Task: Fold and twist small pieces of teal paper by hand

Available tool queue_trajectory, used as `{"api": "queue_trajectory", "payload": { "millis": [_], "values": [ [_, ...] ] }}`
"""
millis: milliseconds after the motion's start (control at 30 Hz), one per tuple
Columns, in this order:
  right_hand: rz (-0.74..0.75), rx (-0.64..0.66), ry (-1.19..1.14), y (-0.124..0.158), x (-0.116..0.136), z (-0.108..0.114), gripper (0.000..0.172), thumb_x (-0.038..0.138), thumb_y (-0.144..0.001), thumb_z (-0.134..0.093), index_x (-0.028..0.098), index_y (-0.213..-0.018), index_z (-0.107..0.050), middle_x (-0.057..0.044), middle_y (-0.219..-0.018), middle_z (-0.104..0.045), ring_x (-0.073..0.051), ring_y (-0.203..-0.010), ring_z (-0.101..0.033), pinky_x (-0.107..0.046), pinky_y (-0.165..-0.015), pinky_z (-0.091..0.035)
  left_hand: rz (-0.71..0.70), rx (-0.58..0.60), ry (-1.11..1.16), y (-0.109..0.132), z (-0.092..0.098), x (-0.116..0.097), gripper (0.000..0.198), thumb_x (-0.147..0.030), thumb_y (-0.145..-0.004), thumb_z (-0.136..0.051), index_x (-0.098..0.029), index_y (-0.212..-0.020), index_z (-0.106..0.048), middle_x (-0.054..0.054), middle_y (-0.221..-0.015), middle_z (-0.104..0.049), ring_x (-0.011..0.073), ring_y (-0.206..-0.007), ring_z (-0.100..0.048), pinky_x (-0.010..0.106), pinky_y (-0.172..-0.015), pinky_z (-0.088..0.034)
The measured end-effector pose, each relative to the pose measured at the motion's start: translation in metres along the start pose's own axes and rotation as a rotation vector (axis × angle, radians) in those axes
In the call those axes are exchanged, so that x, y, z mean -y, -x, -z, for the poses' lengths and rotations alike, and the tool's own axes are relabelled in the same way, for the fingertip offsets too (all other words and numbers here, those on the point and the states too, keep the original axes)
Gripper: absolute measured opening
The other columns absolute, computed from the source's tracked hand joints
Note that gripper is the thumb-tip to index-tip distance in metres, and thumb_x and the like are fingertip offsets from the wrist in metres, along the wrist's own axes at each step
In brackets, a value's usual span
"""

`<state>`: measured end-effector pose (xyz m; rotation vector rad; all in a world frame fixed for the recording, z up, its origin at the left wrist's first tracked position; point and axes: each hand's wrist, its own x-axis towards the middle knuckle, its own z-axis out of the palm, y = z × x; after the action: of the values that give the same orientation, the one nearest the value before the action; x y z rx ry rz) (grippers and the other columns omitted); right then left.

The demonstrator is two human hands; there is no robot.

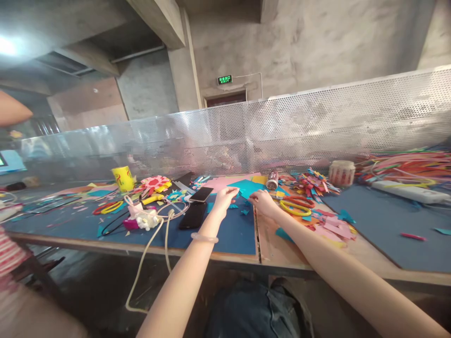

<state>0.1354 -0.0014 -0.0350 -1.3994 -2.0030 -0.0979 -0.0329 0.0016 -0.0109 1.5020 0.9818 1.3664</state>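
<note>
Blue paper [249, 187] spans the gap between my two hands, above the table. My left hand [226, 198], with a pale bangle on its wrist, is closed in a pinch at the paper's left edge. At its lower right edge the fingers of my right hand [265, 203] are curled and pinched together. Small blue paper scraps [244, 212] lie beneath the hands. A dark phone [193, 216] rests left of my left wrist, and a second phone [201, 194] lies behind it. Yellow-handled scissors [295, 208] sit right of my right hand.
A labelled can [272, 180] lies behind my right hand. Left are a yellow cup [123, 179] and a white cable [144, 253] hanging off the edge. A jar [341, 173] and a power strip [412, 191] stand right. Perforated metal panels [211, 141] line the back.
</note>
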Motion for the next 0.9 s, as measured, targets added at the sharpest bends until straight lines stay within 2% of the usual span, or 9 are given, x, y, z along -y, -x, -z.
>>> {"api": "queue_trajectory", "payload": {
  "millis": [100,267,567,900],
  "values": [
    [-0.036,0.101,0.122,0.000,-0.005,-0.007,0.029,0.041,-0.079,-0.049,0.020,-0.087,-0.067,-0.009,-0.088,-0.059,-0.022,-0.090,-0.048,-0.031,-0.079,-0.033,0.018,-0.004,0.014,-0.001,0.000,0.000,0.029,-0.035,-0.062,-0.066,-0.015,-0.083,-0.064,0.006,-0.081,-0.061,0.0123,-0.068,-0.056,0.020,-0.053,-0.042],
    [-0.075,0.161,0.161,0.000,-0.002,-0.010,0.020,0.035,-0.077,-0.053,0.024,-0.090,-0.065,-0.008,-0.095,-0.056,-0.024,-0.098,-0.043,-0.030,-0.074,-0.033,0.051,-0.025,0.087,-0.005,0.000,0.004,0.027,-0.032,-0.061,-0.066,-0.014,-0.081,-0.063,0.006,-0.079,-0.061,0.0129,-0.068,-0.058,0.020,-0.052,-0.042],
    [-0.059,0.125,0.094,-0.001,0.000,-0.006,0.016,0.027,-0.076,-0.054,0.023,-0.084,-0.067,-0.007,-0.090,-0.058,-0.023,-0.092,-0.046,-0.030,-0.074,-0.033,0.125,-0.022,0.340,-0.003,-0.001,0.002,0.019,-0.019,-0.060,-0.069,-0.012,-0.074,-0.059,0.004,-0.066,-0.061,0.0121,-0.065,-0.060,0.023,-0.060,-0.046],
    [-0.039,0.118,0.045,0.003,0.004,0.005,0.016,0.026,-0.077,-0.053,0.022,-0.081,-0.068,-0.007,-0.089,-0.061,-0.023,-0.089,-0.047,-0.031,-0.073,-0.034,0.095,-0.078,0.480,-0.001,-0.001,-0.003,0.011,-0.013,-0.062,-0.064,-0.011,-0.070,-0.056,0.004,-0.064,-0.062,0.0134,-0.066,-0.062,0.030,-0.074,-0.047]
  ]
}}
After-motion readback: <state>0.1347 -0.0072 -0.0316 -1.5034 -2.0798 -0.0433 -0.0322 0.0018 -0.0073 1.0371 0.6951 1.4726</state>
